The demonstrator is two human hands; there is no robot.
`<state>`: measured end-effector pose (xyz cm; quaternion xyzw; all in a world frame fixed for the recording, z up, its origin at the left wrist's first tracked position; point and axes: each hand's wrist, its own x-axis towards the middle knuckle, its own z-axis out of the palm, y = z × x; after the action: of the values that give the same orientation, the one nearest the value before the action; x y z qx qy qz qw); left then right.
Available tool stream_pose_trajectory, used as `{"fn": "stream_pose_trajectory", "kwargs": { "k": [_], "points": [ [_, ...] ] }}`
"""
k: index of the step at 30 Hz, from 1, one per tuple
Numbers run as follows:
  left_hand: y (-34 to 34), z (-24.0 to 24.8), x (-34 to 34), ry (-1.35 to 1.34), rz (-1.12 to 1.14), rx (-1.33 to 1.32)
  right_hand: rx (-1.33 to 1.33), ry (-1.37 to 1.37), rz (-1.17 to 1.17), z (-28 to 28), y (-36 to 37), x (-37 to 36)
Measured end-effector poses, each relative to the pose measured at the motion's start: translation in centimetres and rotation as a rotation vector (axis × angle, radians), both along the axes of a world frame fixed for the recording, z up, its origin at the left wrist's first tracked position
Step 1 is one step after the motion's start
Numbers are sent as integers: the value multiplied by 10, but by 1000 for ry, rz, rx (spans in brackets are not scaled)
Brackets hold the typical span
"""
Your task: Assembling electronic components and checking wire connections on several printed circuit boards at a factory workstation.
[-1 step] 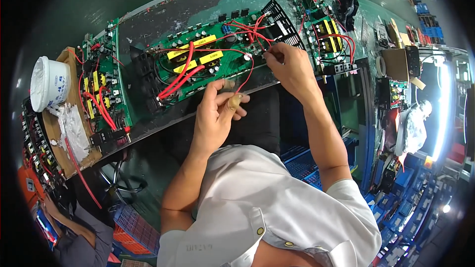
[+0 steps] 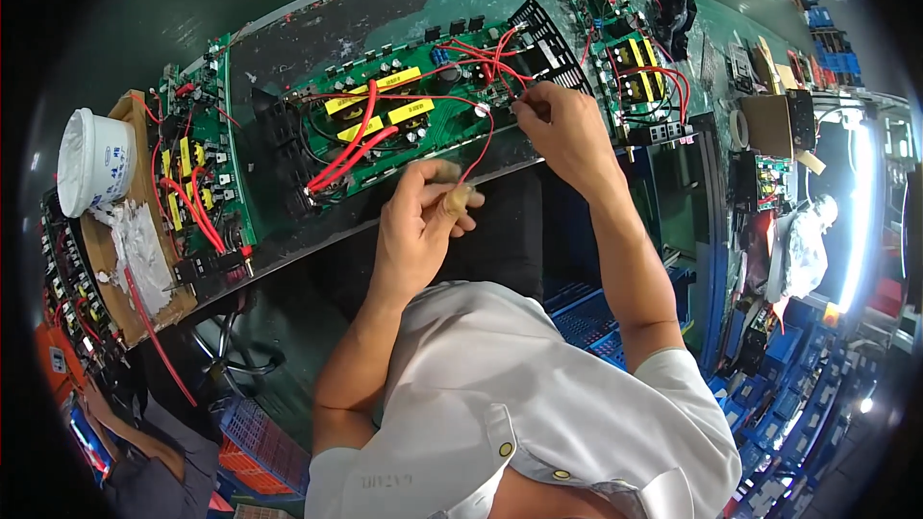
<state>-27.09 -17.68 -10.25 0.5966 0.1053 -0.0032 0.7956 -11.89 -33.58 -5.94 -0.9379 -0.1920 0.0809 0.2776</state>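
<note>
Circuit board [image 2: 450, 135] | green, yellow blocks [image 2: 394, 79], red cables [image 2: 369, 111] | left hand [image 2: 413, 221] pinching wire [image 2: 491, 133] | right hand [image 2: 565, 130]: can't tell

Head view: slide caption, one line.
Left hand pinching a thin red wire in front of a green circuit board; right hand at the board's right end, beside a black slotted panel.

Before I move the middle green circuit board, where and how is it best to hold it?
Probably hold the green circuit board by its short ends, coming from left and right: the black end piece and the black slotted panel. Red wires loop across its middle and small black parts line its far edge, so those places look less safe to grip.
</note>
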Motion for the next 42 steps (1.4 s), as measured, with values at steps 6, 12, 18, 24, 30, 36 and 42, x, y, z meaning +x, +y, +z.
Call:
{"fn": "stream_pose_trajectory", "kwargs": {
  "k": [6, 12, 18, 24, 30, 36, 42],
  "points": [
    [2, -3, -6, -37, -17, 36, -185, -59, 107, 8, 9, 8],
    [-1, 1, -1, -180, 55, -59, -196, -82, 95, 5, 9, 6],
    [-6, 2, -2, -200, 152, 69, -14, -160, -1, -3, -2, -3],
    [-8, 5, -3, -256, 118, 348, 504, 716, 67, 22, -16, -54],
    [-8, 5, -2, -220, 117, 459, 631, 719, 106, -5, -11, -58],
    [2, 19, 9, 195, 12, -346, 697, 473, 199, -6, -18, -61],
    [-9, 13, 12, 59, 108, -204, 637, 401, 141, -6, -22, -67]
  ]
}}
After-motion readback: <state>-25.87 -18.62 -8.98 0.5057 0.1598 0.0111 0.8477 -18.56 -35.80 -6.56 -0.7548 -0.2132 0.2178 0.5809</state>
